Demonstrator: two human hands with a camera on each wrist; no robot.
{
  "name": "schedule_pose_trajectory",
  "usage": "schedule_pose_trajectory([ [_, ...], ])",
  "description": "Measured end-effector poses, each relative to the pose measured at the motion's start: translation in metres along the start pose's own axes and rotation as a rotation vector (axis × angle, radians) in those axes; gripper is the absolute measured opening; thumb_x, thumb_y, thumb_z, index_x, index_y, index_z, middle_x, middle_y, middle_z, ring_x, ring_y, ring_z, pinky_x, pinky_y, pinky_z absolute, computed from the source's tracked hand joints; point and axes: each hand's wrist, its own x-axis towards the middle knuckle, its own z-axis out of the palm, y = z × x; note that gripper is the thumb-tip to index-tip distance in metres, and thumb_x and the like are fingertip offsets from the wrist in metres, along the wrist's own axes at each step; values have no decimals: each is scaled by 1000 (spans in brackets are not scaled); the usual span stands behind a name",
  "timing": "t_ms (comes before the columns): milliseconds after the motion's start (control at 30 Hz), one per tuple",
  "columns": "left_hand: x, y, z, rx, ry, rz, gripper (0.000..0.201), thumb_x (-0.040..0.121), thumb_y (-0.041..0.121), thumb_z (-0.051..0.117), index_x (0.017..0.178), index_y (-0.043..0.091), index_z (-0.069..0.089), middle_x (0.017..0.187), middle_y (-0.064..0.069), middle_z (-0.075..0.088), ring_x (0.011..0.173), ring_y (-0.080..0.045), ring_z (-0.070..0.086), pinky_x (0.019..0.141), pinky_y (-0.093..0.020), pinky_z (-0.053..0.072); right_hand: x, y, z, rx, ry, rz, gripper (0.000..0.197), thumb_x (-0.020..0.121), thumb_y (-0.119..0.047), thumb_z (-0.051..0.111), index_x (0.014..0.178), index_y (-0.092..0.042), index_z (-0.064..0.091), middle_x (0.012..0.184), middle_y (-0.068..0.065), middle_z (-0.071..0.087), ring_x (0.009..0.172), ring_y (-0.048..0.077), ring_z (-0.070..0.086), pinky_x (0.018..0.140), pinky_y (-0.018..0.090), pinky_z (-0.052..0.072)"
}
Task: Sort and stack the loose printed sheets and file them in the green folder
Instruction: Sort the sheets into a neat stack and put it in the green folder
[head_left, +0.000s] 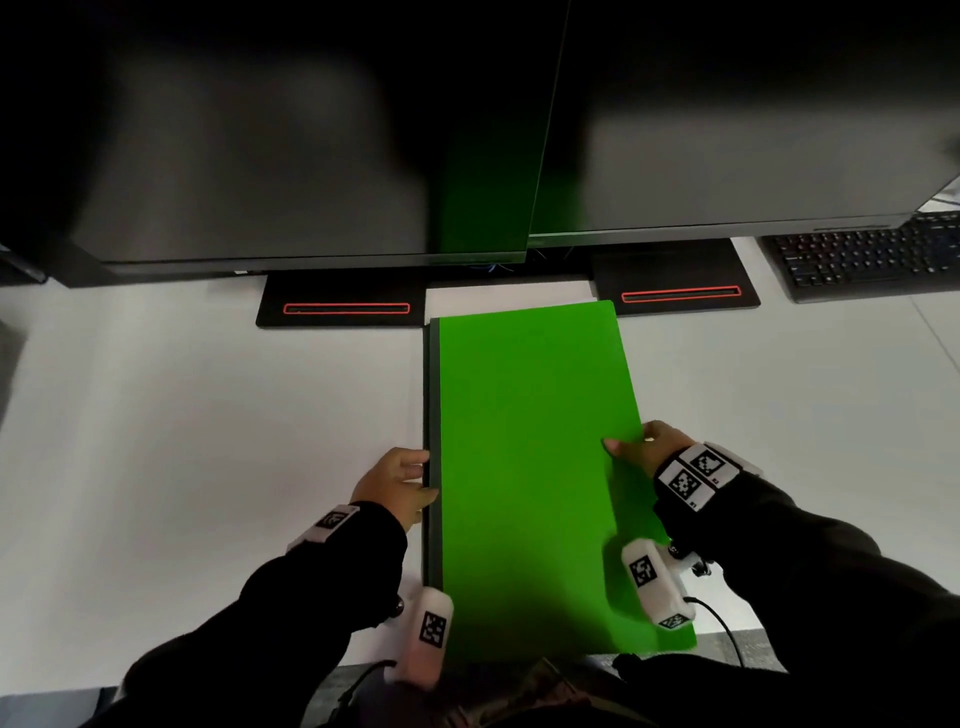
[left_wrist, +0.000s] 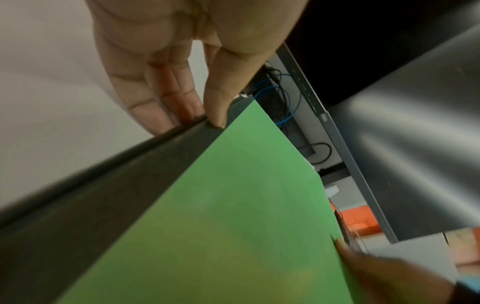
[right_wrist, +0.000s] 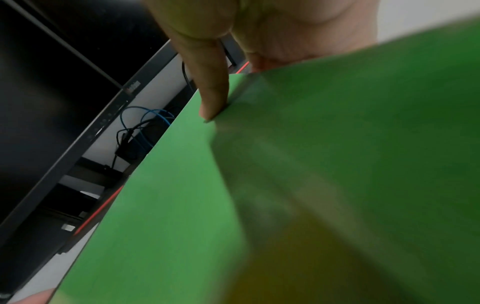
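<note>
The green folder (head_left: 530, 457) lies closed on the white desk, long side running away from me, with a dark grey spine (head_left: 430, 415) along its left edge. My left hand (head_left: 397, 480) grips that spine, thumb (left_wrist: 217, 107) on top and fingers (left_wrist: 161, 107) under the edge. My right hand (head_left: 641, 449) pinches the folder's right edge, thumb (right_wrist: 211, 96) on the green cover (right_wrist: 311, 185) and fingers beneath. No loose printed sheets are visible; anything inside the folder is hidden.
Two dark monitors (head_left: 260, 156) stand at the back on black bases with red stripes (head_left: 347, 308). A black keyboard (head_left: 872, 257) sits at the far right. Cables (left_wrist: 283, 98) hang behind the monitors. The white desk (head_left: 182, 441) extends left and right of the folder.
</note>
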Motion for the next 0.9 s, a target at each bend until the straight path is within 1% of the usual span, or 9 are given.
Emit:
schedule_pose_trajectory([
  [67,-1,4,-2,-111,-50,-50,35,82,-11,58,104,16,54,97,-8,60,82,-20,61,66,-29,49,-1,4,0,57,1,-89,46,80,-31,69,119,-13,52,116,11,65,98,26,61,91,32,46],
  [133,-2,7,-2,-156,-81,-65,31,82,-13,56,98,13,51,84,-5,62,67,-12,62,58,-26,47,-4,5,2,106,-1,-168,45,79,-24,71,120,-15,53,113,10,66,89,20,58,85,29,46],
  [300,-3,7,11,-189,-70,-10,40,74,-15,65,88,20,52,81,-8,62,72,-23,59,61,-28,47,-1,18,-8,204,35,-206,40,80,-18,70,117,-15,53,101,8,63,86,16,55,78,24,39],
  [433,-4,29,36,-134,-73,111,53,71,-12,70,110,18,50,79,-6,57,69,-18,57,54,-27,52,12,35,-32,262,83,-136,29,78,-21,72,100,-17,52,95,11,64,84,21,58,79,28,42],
  [500,0,42,52,-84,-119,143,65,73,-8,71,124,21,45,92,-12,60,75,-20,60,51,-20,53,22,45,-46,263,113,-107,33,77,-24,73,103,-14,54,98,12,66,86,23,61,81,30,45],
  [600,6,58,77,10,-225,141,67,78,-4,67,136,17,41,114,-18,59,93,-25,60,62,-23,54,41,61,-66,246,164,-56,38,76,-30,74,106,-16,56,103,11,68,92,27,65,86,34,48],
  [700,14,68,104,32,-298,123,70,80,-5,64,140,15,36,121,-17,56,97,-25,57,69,-30,51,56,73,-86,223,231,-21,29,77,-33,72,96,-19,54,104,13,68,85,24,61,80,30,45],
  [767,19,71,122,46,-333,130,74,78,-6,64,142,16,34,128,-17,53,103,-27,57,72,-32,51,66,79,-101,172,256,6,35,77,-38,71,101,-18,55,107,11,67,91,25,60,84,32,44],
  [900,25,78,149,98,-408,154,75,78,-3,66,143,18,35,134,-12,49,114,-27,56,92,-34,49,83,89,-124,123,289,74,49,76,-44,70,112,-16,54,109,12,65,95,29,61,90,38,48],
])
